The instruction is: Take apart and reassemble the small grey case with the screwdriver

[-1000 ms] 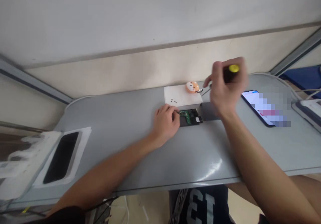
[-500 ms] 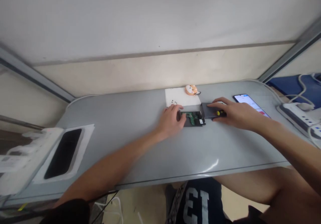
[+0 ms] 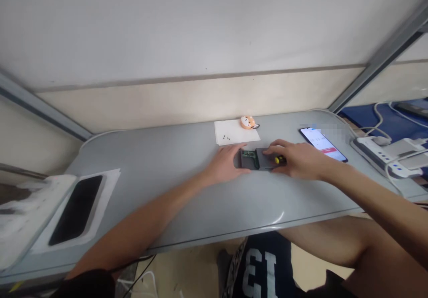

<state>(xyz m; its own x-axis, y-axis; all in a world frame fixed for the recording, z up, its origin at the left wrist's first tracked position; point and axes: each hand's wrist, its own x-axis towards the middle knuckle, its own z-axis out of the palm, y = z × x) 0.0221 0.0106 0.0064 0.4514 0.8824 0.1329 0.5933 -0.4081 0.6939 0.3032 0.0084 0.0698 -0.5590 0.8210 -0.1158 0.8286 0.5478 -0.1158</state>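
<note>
My left hand (image 3: 225, 164) grips the left end of a dark casing (image 3: 249, 161), with thumb and fingers on opposite edges. Inside the casing a green circuit board (image 3: 249, 154) shows. My right hand (image 3: 294, 159) holds a flat dark grey rectangular piece (image 3: 265, 157), which lies over the casing's right part and hides it. A black item with a yellow end (image 3: 279, 160) sticks out from under my right fingers; its kind cannot be made out. Just behind my left hand, several tiny dark screws (image 3: 226, 137) rest on white paper (image 3: 234, 133).
An orange and white animal-faced case (image 3: 248, 122) sits on the paper. A lit phone (image 3: 323, 144) lies to the right, near a white power strip (image 3: 384, 155). On the left are a dark phone (image 3: 76, 209) and another power strip (image 3: 36, 218). A wall (image 3: 200, 97) stands behind the desk.
The grey piece in my right hand has moved left onto the casing, covering its right part and some of the board. My left hand has shifted its fingers to the casing's edges. The view has turned slightly right.
</note>
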